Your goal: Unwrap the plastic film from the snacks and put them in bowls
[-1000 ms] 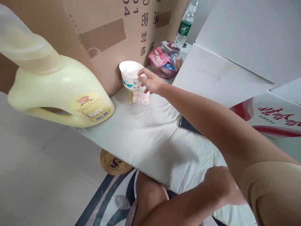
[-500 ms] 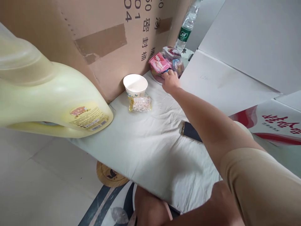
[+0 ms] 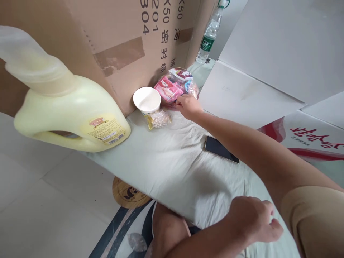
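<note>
At the far end of the cloth-covered surface, my right hand [image 3: 189,106] is closed on the near edge of a clear rounded container [image 3: 170,106] of packaged snacks; its fingertips are partly hidden. A pink wafer packet [image 3: 168,89] lies on top among other wrapped snacks. Just left of it stands a white paper cup [image 3: 147,100], with a crinkled clear-and-yellow wrapper [image 3: 158,119] in front. My left hand [image 3: 252,218] is curled closed near the lower right, nothing visible in it. A dark smartphone [image 3: 220,148] lies under my right forearm.
A large pale-yellow jug [image 3: 70,111] stands at the left. A cardboard box [image 3: 118,32] rises behind the cup. At the back is a water bottle [image 3: 208,39]. White boxes [image 3: 252,89] line the right side. A round wooden panda piece [image 3: 130,193] shows below the surface's edge.
My right hand has drawn the snack container nearer and to the left, close beside the cup. My left hand has come further into view. The camera view has shifted slightly.
</note>
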`<move>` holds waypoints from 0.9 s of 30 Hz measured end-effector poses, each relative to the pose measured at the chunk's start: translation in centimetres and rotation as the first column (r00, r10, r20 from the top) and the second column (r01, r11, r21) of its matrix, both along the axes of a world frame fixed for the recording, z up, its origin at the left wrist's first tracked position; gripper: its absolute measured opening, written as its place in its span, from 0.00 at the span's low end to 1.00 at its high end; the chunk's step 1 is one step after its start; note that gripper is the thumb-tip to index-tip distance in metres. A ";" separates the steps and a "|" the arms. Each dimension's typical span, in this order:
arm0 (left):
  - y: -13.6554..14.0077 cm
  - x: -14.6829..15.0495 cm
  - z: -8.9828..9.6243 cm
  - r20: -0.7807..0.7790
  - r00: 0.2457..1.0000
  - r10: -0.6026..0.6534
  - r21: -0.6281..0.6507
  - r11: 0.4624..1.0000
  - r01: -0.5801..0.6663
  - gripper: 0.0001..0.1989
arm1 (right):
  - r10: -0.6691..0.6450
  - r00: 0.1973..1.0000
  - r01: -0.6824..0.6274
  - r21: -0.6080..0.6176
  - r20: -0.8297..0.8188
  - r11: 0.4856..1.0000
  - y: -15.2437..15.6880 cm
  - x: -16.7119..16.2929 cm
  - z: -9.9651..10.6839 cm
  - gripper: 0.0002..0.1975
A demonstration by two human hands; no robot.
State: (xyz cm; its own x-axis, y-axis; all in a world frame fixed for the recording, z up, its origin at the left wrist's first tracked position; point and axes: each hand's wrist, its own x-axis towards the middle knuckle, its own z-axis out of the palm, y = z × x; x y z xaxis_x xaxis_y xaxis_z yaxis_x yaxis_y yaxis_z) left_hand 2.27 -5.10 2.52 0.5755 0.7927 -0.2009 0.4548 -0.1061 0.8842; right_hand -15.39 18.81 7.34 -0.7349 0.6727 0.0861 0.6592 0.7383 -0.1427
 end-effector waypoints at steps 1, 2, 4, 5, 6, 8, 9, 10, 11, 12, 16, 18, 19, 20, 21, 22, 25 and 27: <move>-0.1 -0.3 0.1 -0.003 1.000 -0.005 -0.017 1.000 0.004 0.25 | 0.019 1.000 -0.019 -0.007 -0.011 1.000 -0.6 0.5 0.4 0.12; -0.1 -0.6 0.3 -0.006 1.000 -0.009 -0.030 1.000 0.009 0.25 | 0.035 0.999 -0.035 -0.011 -0.027 0.999 -1.2 1.1 0.8 0.12; -0.1 -0.9 0.5 -0.012 1.000 -0.018 -0.030 0.999 0.017 0.25 | 0.057 0.996 -0.057 -0.005 -0.064 0.998 -2.1 2.3 1.9 0.12; -0.1 -1.0 0.6 -0.014 1.000 -0.018 -0.018 1.000 0.018 0.24 | 0.058 0.995 -0.058 0.007 -0.080 0.998 -2.4 2.9 2.4 0.12; -0.1 -1.0 0.6 -0.017 1.000 -0.017 -0.007 1.000 0.017 0.24 | 0.050 0.994 -0.048 0.022 -0.095 0.999 -2.6 3.5 3.0 0.12; -0.1 -1.1 0.6 -0.026 1.000 -0.007 0.018 1.000 0.008 0.23 | 0.011 0.993 -0.005 0.051 -0.121 0.999 -2.6 4.4 4.3 0.12; -0.1 -1.0 0.6 -0.034 0.999 -0.002 0.033 0.999 0.003 0.23 | -0.022 0.991 0.030 0.057 -0.133 0.998 -2.4 4.6 4.9 0.13; -0.1 -1.0 0.5 -0.044 0.999 0.003 0.048 0.999 -0.001 0.23 | -0.064 0.988 0.072 0.055 -0.143 0.996 -2.2 4.8 5.6 0.13; -0.1 -1.0 0.5 -0.054 0.999 0.006 0.062 0.998 -0.002 0.23 | -0.110 0.982 0.118 0.046 -0.151 0.992 -1.9 4.9 6.2 0.14; -0.1 -1.0 0.4 -0.064 0.998 0.007 0.073 0.997 -0.002 0.23 | -0.158 0.975 0.165 0.034 -0.154 0.986 -1.5 4.9 6.7 0.15; 0.0 -1.0 0.3 -0.089 0.996 0.016 0.086 0.996 -0.008 0.22 | -0.269 0.950 0.280 0.051 -0.158 0.959 -0.3 4.3 7.5 0.19; 0.0 -1.0 0.4 -0.097 0.995 0.020 0.086 0.996 -0.012 0.21 | -0.238 0.959 0.253 0.086 -0.152 0.964 0.1 4.0 6.9 0.25; 0.0 -1.0 0.4 -0.103 0.995 0.018 0.085 0.996 -0.009 0.21 | -0.213 0.967 0.228 0.101 -0.141 0.968 0.3 3.9 6.5 0.32; 0.0 -1.0 0.4 -0.108 0.994 0.014 0.081 0.997 -0.005 0.21 | -0.190 0.974 0.204 0.113 -0.122 0.972 0.4 3.8 6.1 0.38; 0.0 -1.1 0.5 -0.110 0.994 0.010 0.078 0.997 -0.001 0.20 | -0.175 0.980 0.186 0.120 -0.098 0.975 0.5 3.8 5.8 0.45; -0.1 -1.1 0.5 -0.110 0.994 0.007 0.076 0.997 0.002 0.20 | -0.167 0.983 0.175 0.122 -0.072 0.977 0.7 3.8 5.7 0.49; -0.2 -1.2 0.6 -0.104 0.995 0.005 0.080 0.997 0.003 0.20 | -0.175 0.985 0.172 0.114 0.016 0.979 1.2 4.0 6.0 0.55; -0.3 -1.3 0.7 -0.107 0.994 -0.001 0.085 0.996 0.010 0.20 | -0.186 0.981 0.177 0.117 0.064 0.977 1.4 4.2 6.7 0.53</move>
State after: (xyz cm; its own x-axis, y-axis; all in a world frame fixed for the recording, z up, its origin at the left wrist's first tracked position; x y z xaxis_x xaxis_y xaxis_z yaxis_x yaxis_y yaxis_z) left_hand 0.96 -5.41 3.18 0.5586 0.8066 -0.1933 0.5456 -0.1819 0.8181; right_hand -11.16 20.25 14.08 -0.6086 0.7848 0.1167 0.7893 0.6139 -0.0125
